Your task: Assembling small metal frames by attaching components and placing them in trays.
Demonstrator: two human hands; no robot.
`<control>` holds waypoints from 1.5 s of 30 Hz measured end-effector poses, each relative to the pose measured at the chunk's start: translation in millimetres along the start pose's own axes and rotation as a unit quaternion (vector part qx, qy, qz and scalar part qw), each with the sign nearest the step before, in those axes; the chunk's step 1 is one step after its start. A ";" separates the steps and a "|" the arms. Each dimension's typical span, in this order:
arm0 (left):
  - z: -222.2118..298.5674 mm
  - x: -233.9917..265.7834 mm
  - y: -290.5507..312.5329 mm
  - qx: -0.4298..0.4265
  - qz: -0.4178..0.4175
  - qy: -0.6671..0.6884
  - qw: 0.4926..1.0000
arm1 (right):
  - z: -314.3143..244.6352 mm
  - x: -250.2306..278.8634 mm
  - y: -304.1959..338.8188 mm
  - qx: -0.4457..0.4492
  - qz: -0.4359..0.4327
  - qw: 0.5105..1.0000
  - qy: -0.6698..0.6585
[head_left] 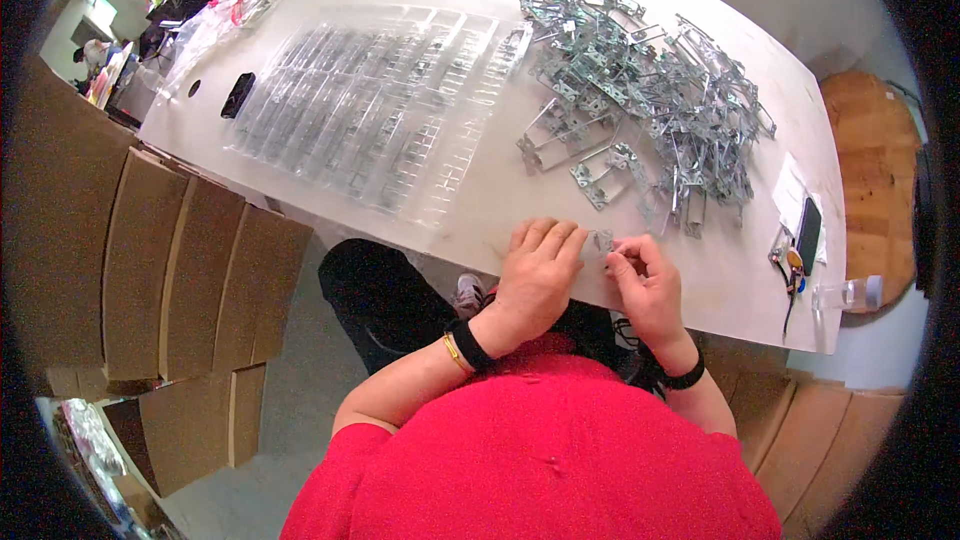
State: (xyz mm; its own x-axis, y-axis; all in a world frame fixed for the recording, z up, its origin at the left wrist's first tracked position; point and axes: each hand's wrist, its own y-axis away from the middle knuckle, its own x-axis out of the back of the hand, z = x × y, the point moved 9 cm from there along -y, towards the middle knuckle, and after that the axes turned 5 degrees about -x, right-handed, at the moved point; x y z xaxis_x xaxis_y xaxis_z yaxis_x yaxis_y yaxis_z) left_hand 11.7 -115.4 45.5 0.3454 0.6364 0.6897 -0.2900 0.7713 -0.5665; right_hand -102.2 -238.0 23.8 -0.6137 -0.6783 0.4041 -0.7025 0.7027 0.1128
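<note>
At the near edge of the table, my two hands are close together. My right hand (pixel 648 285) pinches a small grey metal piece (pixel 602 238) between thumb and fingers. My left hand (pixel 540 275) lies just to its left, back up, with its fingers bent and pressed together. Its fingertips reach close to the same piece, but its thumb and whatever is under the palm are hidden. Beyond my hands spreads a tangled heap of metal brackets (pixel 650 80) with thin rods. A few brackets (pixel 603 175) lie loose at the heap's near side.
Left of the heap lies a clear plastic tray (pixel 370 105) with rows of slots, metal parts in many. A crumpled plastic bag (pixel 235 15) and a black holder (pixel 238 96) are farther left. To the right are keys (pixel 795 260), a clear jar (pixel 845 294) and a wooden stool (pixel 870 160). Cardboard boxes (pixel 150 260) flank the table.
</note>
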 end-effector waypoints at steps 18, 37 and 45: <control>-7.2 1.5 -0.8 0.047 0.037 0.168 0.984 | -83.8 5.3 36.5 0.262 -0.012 0.965 0.027; -31.9 25.5 33.1 0.054 0.058 0.004 0.997 | 4.6 14.9 13.3 -0.013 -0.089 0.992 0.086; -18.3 18.0 32.0 0.000 -0.003 0.019 1.000 | 37.4 18.1 15.1 0.012 -0.091 0.996 -0.004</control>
State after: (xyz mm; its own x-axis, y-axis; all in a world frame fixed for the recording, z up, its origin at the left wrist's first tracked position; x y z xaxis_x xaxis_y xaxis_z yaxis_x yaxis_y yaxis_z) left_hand 25.0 -79.1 31.5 0.3814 0.6319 0.6747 -0.2874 0.7748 -0.5632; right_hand -137.4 -247.7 -1.2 -0.4774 -0.7961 0.3719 -0.8111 0.5620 0.1620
